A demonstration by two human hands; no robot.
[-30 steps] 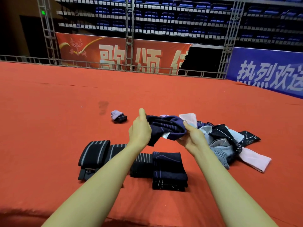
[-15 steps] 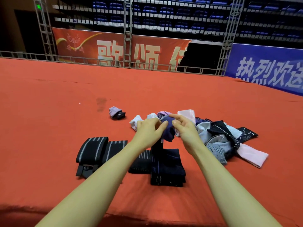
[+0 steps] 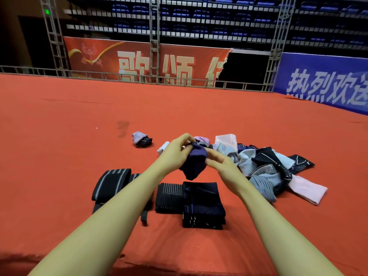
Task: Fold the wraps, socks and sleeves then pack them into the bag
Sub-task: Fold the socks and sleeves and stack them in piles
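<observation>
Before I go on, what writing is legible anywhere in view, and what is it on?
"歌颂" then a third character cut off by a tear: red banner behind the railing.
"热烈欢" then a fourth character cut off by the picture's edge: blue banner at right.
Seat tags on the stands: too small to read.
Socks, wraps and sleeves: patterns only, no legible text.

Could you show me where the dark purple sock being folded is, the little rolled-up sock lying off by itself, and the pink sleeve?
dark purple sock (image 3: pixel 194 163): head view, its hanging body.
rolled-up sock (image 3: pixel 141 138): head view, its middle.
pink sleeve (image 3: pixel 306 191): head view, its flat middle.
</observation>
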